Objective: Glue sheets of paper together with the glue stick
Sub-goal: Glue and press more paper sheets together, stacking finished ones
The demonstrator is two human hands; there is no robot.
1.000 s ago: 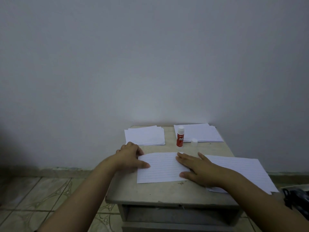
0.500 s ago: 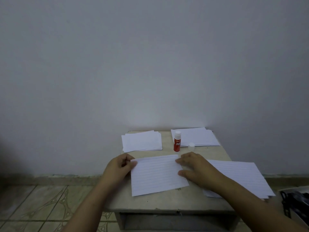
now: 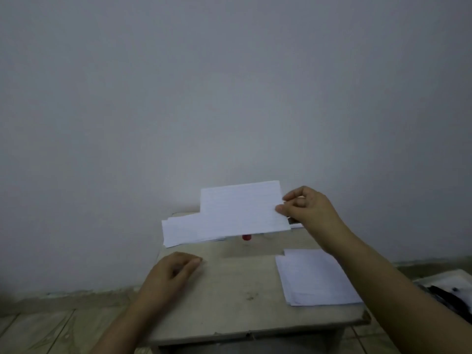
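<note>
Lifting a lined sheet (image 3: 242,208) clear of the small table (image 3: 229,302), a person's right hand (image 3: 310,213) pinches the paper's right edge between thumb and curled fingers in the head view, the only one given. The grip at the edge appears chosen to keep the sheet's face free and let it hang flat above the far side of the table, where it can be carried toward a stack. The left hand (image 3: 173,274) rests on the tabletop near the left edge, fingers loosely curled and holding nothing, seemingly parked out of the way.

The raised sheet is white, faintly ruled, and unwrinkled, tilted slightly with its lower edge toward the camera. It hides most of the glue stick (image 3: 246,237), of which only a red base shows below the paper; whether the stick is capped cannot be told. Behind and to the left lies a stack of white sheets (image 3: 178,231), partly covered by the held page. A second stack (image 3: 316,277) sits at the table's right, near the right forearm. Whether glue has been spread on the held sheet cannot be made out.
</note>
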